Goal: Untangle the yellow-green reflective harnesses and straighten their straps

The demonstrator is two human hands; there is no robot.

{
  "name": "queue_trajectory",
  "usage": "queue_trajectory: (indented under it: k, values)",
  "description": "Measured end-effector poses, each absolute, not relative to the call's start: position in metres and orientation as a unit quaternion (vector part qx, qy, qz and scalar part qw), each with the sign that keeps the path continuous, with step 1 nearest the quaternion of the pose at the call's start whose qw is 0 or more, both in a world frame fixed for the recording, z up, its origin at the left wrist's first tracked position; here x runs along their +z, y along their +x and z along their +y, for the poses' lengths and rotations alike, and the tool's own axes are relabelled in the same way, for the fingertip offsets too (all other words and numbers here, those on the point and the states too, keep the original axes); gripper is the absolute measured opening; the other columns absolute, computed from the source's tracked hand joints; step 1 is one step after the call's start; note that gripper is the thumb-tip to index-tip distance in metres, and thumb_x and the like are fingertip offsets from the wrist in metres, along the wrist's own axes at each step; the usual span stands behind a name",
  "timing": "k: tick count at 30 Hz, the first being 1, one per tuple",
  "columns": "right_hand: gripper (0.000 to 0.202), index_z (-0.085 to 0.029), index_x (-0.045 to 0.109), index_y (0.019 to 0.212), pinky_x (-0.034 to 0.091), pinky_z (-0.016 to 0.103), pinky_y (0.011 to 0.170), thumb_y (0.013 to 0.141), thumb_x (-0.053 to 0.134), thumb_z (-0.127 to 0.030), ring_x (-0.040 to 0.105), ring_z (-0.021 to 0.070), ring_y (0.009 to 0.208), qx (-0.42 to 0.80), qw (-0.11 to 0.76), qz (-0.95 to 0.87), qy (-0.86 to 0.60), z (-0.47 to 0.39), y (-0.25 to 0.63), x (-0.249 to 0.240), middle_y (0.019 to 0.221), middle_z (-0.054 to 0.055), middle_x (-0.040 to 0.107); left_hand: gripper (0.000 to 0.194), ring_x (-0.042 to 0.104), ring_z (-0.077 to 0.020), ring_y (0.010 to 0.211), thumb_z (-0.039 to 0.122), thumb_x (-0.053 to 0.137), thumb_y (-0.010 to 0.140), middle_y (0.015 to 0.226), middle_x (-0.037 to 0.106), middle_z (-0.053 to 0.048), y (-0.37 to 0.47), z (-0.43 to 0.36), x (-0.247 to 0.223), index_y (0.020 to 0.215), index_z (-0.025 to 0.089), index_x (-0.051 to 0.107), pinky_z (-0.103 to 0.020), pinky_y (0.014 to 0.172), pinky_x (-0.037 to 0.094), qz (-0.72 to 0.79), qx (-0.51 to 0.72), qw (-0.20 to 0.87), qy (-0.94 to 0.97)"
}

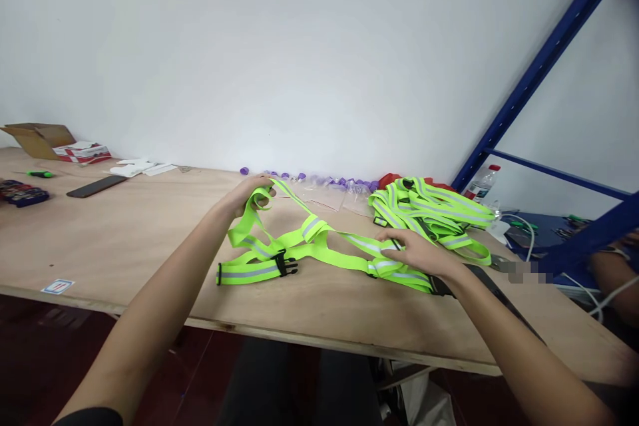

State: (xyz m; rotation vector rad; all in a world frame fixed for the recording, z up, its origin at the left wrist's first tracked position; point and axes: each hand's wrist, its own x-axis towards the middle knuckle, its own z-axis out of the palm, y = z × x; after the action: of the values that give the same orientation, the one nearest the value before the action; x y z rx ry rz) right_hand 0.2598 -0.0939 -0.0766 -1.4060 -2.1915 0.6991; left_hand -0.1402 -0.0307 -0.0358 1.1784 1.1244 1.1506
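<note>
A neon yellow-green reflective strap harness (pixel 319 249) lies spread on the wooden table, a black buckle (pixel 285 263) at its left part. My left hand (pixel 253 194) is closed round a strap of it and lifts that strap above the table. At the harness's right part, my right hand (pixel 412 249) has its thumb and fingers closed on a strap near a black slider. Behind my right hand sits a heaped pile of similar straps (pixel 429 210).
Purple caps (pixel 349 183) and clear plastic bags line the wall. A bottle (pixel 483 183) stands by the blue metal frame (pixel 539 76). Leftward are an open carton (pixel 40 140), a dark flat bar (pixel 96 186) and a green screwdriver (pixel 40 174). Another person's arm shows at far right.
</note>
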Motion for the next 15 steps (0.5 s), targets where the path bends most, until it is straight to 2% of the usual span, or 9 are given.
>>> queue_trajectory:
  k: [4,9,15]
  values:
    - [0.018,-0.025,0.068,0.083,0.048,0.039,0.075,0.073,0.066,-0.039,0.064,0.0293,0.081,0.186,0.236,-0.796,-0.526,-0.095,0.262,-0.059,0.088,0.004,0.074,0.02,0.041,-0.0102,0.042,0.027,0.077,0.067,0.055,0.053,0.0,-0.154,-0.04,-0.008,0.081,0.02,0.065,-0.021,0.038,0.028,0.463,0.408,0.584,0.528]
    - [0.012,-0.024,0.061,0.075,0.042,0.033,0.065,0.072,0.064,-0.035,0.059,0.0234,0.071,0.08,0.315,-0.782,-0.532,-0.087,0.268,-0.026,0.078,0.002,0.068,0.026,0.049,-0.017,0.044,0.041,0.074,0.07,0.059,0.06,-0.007,-0.172,-0.054,0.028,0.083,0.018,0.074,-0.028,0.041,0.037,0.495,0.286,0.583,0.577]
    - [0.019,-0.024,0.046,0.061,0.03,0.029,0.055,0.071,0.061,-0.024,0.043,0.0144,0.052,-0.003,0.351,-0.751,-0.558,-0.088,0.274,0.022,0.054,-0.004,0.05,0.035,0.058,-0.0232,0.054,0.049,0.076,0.07,0.062,0.065,-0.012,-0.189,-0.069,0.059,0.078,0.015,0.076,-0.031,0.047,0.046,0.493,0.278,0.533,0.629]
